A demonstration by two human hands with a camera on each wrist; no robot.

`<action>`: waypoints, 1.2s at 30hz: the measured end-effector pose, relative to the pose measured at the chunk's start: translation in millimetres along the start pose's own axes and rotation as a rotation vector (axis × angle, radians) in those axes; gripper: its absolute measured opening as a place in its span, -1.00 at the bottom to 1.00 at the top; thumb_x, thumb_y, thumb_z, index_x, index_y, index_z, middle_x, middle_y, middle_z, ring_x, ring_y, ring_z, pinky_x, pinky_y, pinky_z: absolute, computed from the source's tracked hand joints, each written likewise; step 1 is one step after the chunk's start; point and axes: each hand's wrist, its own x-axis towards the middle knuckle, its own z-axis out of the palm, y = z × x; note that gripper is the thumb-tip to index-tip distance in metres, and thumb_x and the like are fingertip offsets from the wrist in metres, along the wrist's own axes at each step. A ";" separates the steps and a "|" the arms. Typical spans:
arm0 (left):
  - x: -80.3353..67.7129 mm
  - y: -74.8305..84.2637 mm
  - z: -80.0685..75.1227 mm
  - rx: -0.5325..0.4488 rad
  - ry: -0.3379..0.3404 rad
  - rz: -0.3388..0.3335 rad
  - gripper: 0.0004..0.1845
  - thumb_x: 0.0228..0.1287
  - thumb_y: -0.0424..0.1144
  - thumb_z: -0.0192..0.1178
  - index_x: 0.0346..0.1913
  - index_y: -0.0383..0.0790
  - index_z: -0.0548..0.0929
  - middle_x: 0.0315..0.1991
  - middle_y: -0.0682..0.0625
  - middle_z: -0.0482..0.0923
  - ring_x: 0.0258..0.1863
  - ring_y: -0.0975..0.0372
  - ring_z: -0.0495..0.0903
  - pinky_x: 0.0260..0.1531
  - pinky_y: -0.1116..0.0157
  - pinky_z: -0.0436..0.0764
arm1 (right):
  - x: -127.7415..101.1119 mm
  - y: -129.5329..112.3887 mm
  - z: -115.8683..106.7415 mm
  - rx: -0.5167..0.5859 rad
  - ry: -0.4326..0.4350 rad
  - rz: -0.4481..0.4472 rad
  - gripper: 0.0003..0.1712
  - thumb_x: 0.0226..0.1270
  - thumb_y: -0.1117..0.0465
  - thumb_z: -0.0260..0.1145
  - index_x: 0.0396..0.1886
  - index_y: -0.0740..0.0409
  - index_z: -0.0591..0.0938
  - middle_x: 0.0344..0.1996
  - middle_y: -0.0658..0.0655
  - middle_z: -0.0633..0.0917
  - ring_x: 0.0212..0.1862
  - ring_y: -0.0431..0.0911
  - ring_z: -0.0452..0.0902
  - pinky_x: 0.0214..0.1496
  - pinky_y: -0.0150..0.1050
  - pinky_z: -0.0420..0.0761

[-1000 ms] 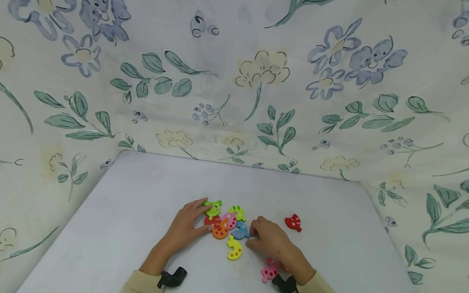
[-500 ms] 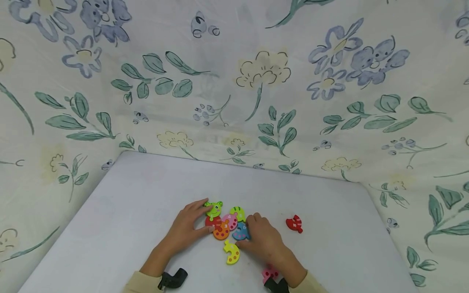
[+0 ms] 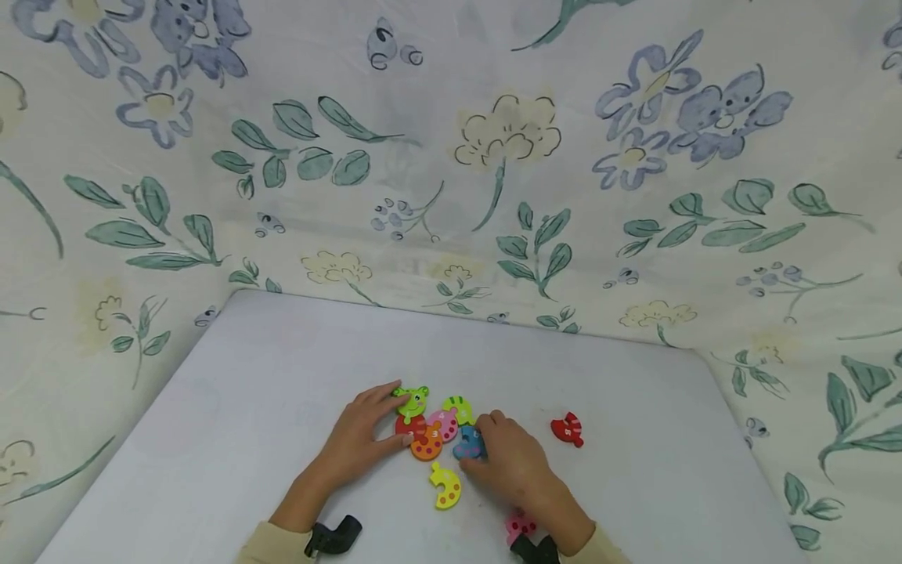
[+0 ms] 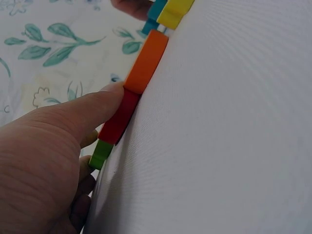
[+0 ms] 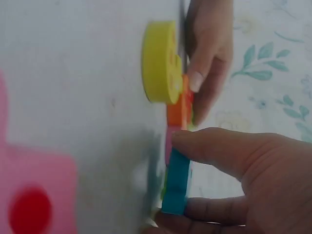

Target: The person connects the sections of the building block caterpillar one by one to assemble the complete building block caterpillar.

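Note:
My left hand (image 3: 358, 435) holds the left side of a flat wooden caterpillar puzzle, fingers at the green smiling head piece (image 3: 412, 403) and thumb on the red piece (image 4: 122, 113). An orange spotted piece (image 3: 426, 444) and a pink one (image 3: 444, 426) adjoin these. Between thumb and fingers my right hand (image 3: 516, 464) pinches a blue puzzle piece (image 5: 177, 179), tilted up in the head view with a small gap to the pink piece. Behind it sits a green striped piece (image 3: 460, 410). Nearer me lies a curved yellow piece (image 3: 447, 486) with orange dots.
A loose red puzzle piece (image 3: 568, 430) lies to the right on the white table (image 3: 296, 345). Beside my right wrist is a pink spotted piece (image 3: 520, 522), partly covered by the black wrist strap mount (image 3: 537, 550). Floral cloth (image 3: 423, 157) hangs behind the table.
My right hand moved left and took hold of the blue piece, shifting it slightly right, off the pink one. The yellow piece slid a little left and towards me. My left hand stayed put.

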 end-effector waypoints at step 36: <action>0.5 0.5 1.7 0.015 0.026 0.028 -0.27 0.20 0.00 0.55 0.43 -0.05 0.58 0.55 -0.04 0.33 0.52 -0.06 0.27 0.40 -0.29 0.30 | -7.0 42.1 -24.5 0.237 -0.102 -0.004 -0.41 0.28 -0.03 0.57 0.21 0.14 0.64 -0.25 -0.05 0.63 -0.18 -0.10 0.53 -0.15 -0.16 0.68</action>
